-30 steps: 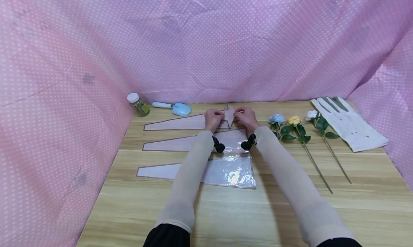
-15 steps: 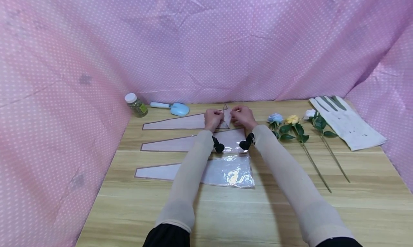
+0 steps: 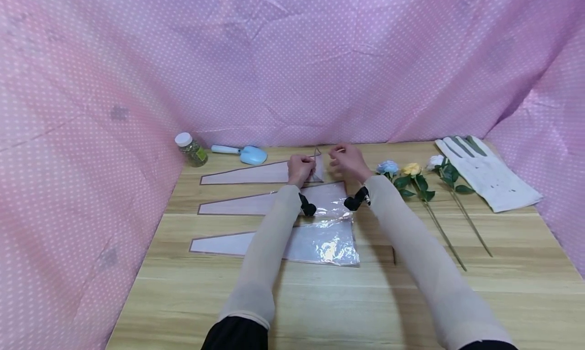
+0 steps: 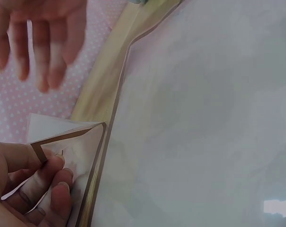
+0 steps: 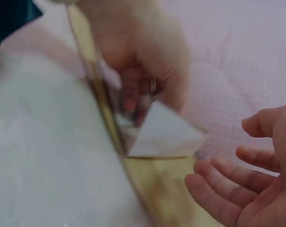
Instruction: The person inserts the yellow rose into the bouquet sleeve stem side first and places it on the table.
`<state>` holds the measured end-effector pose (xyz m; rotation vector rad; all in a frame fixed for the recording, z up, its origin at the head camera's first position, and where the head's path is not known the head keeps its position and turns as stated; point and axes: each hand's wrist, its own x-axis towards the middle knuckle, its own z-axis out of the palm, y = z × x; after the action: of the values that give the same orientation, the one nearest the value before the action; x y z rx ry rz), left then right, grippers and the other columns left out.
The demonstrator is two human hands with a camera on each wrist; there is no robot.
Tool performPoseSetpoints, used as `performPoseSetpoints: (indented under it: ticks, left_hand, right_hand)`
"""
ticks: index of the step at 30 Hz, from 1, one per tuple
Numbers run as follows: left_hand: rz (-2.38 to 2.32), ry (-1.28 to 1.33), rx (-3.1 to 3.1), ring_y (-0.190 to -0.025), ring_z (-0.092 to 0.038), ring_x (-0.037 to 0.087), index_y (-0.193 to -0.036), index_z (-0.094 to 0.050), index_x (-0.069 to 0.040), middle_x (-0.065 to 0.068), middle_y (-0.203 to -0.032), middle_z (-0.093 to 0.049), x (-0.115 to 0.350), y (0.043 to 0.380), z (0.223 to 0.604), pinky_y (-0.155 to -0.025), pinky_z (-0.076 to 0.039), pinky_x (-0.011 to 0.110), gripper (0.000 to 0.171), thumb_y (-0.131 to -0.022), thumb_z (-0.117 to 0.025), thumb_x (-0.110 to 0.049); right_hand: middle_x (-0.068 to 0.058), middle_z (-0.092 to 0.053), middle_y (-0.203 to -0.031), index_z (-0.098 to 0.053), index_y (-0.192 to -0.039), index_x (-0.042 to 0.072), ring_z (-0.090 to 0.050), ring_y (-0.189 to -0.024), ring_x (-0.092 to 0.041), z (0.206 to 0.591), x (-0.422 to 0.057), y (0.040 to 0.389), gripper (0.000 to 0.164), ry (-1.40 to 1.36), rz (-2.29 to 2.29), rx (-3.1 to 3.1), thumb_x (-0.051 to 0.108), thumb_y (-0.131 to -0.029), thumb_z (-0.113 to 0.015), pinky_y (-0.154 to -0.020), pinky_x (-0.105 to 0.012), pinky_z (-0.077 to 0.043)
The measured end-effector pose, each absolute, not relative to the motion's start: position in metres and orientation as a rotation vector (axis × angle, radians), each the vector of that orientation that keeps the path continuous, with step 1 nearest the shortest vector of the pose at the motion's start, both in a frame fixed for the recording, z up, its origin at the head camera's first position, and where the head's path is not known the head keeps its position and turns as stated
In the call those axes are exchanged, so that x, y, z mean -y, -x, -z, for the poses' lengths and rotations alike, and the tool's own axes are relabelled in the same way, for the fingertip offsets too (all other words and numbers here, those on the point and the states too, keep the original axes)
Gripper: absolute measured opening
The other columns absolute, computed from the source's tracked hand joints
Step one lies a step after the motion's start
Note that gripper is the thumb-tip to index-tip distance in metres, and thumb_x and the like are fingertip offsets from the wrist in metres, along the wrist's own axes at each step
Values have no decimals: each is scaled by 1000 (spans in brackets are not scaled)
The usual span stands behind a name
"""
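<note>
Three tapered flower sleeves with brown borders lie in a row on the wooden table. My left hand (image 3: 300, 169) pinches the wide end of the far flower sleeve (image 3: 247, 175); in the left wrist view, its thumb and fingers (image 4: 53, 165) hold the folded-up corner. Just right of that end hovers my right hand (image 3: 349, 161), apart from the sleeve. The right wrist view shows its fingers (image 5: 228, 182) spread and loosely bent around nothing. Nearer to me are the middle sleeve (image 3: 239, 204) and the shiny near sleeve (image 3: 315, 243), both partly under my left arm.
A white-capped jar (image 3: 192, 149) and a blue trowel (image 3: 253, 155) stand and lie at the back left. To the right are a blue rose (image 3: 387, 167), a yellow rose (image 3: 412, 169), a white rose (image 3: 435, 162) and white gloves (image 3: 493, 180). Pink dotted cloth (image 3: 292, 86) hangs behind.
My right hand has come away from the far sleeve's end, moving slightly up and right, and its fingers have loosened. My left hand keeps its pinch on the sleeve.
</note>
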<state>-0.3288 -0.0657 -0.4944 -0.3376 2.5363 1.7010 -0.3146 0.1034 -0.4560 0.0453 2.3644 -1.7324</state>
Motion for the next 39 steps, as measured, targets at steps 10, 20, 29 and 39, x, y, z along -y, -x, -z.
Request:
performPoseSetpoints:
  ticks: [10, 20, 29, 39]
  left_hand:
    - [-1709, 343, -2579, -53, -54, 4, -90, -78, -3, 0, -67, -66, 63, 328, 501, -49, -43, 15, 8, -87, -71, -5]
    - [-1650, 272, -2687, -64, -56, 8, -90, -78, -3, 12, -88, -76, 63, 325, 499, -55, -43, 17, 10, -85, -71, -7]
    - [-1557, 307, -2717, -65, -59, 10, -89, -78, -6, 12, -87, -77, 63, 326, 496, -56, -45, 19, 9, -87, -70, -9]
    - [-1532, 290, -2728, -69, -62, 13, -89, -78, -6, 11, -90, -77, 60, 325, 493, -57, -47, 20, 10, -89, -69, -10]
  right_hand:
    - [-14, -62, -121, -46, -141, -5, -71, -101, -24, 422, -143, 288, 51, -59, 1871, -2295, 27, -101, -56, -86, -39, -61]
    - [14, -63, -97, -51, -133, -1, -70, -88, -5, 414, -189, 244, 42, -53, 1911, -2369, 25, -101, -58, -79, -32, -62]
    - [-22, -62, -123, -49, -136, -8, -66, -80, 7, 422, -212, 215, 47, -34, 1795, -2499, 26, -103, -54, -74, -29, -62]
    - [-34, -61, -123, -52, -133, -11, -64, -80, 5, 438, -225, 191, 45, -12, 1672, -2634, 22, -102, -54, -68, -28, -61]
